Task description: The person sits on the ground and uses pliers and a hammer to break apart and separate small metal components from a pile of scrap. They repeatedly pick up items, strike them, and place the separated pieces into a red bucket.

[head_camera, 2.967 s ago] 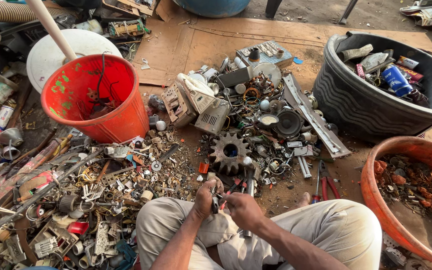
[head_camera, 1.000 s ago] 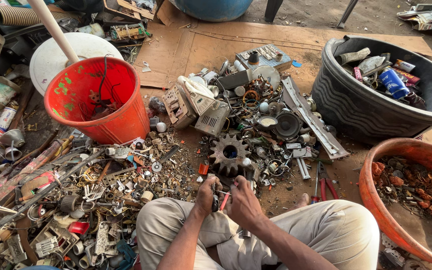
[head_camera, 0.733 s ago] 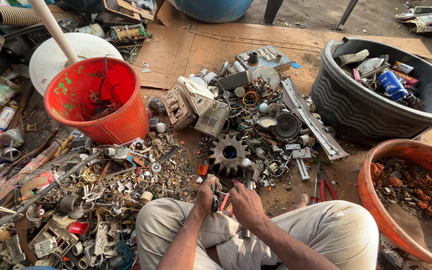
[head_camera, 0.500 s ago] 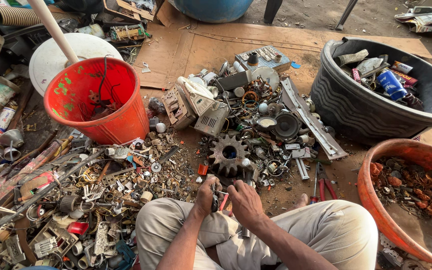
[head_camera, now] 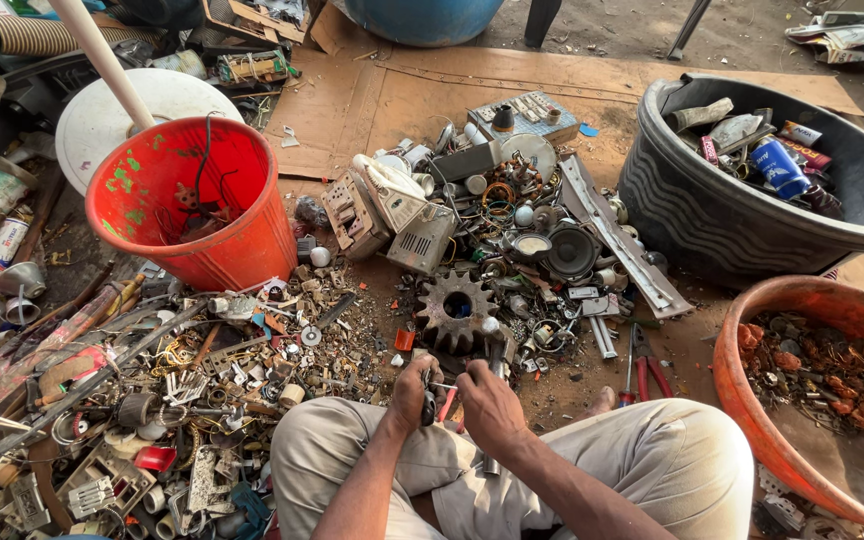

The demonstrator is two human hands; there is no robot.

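While clasped in both hands (head_camera: 452, 395), small dark metal part (head_camera: 429, 405).

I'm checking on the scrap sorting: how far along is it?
Done: scrap already lies in the red bucket, black tub and orange basin. In hand: left hand and right hand work a small part between the knees. Left: the large loose pile, including a big gear.

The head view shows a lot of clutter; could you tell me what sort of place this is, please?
Probably a scrap-sorting yard: loose metal parts cover the ground around a rusty gear, with a red bucket and black tub holding sorted scrap.
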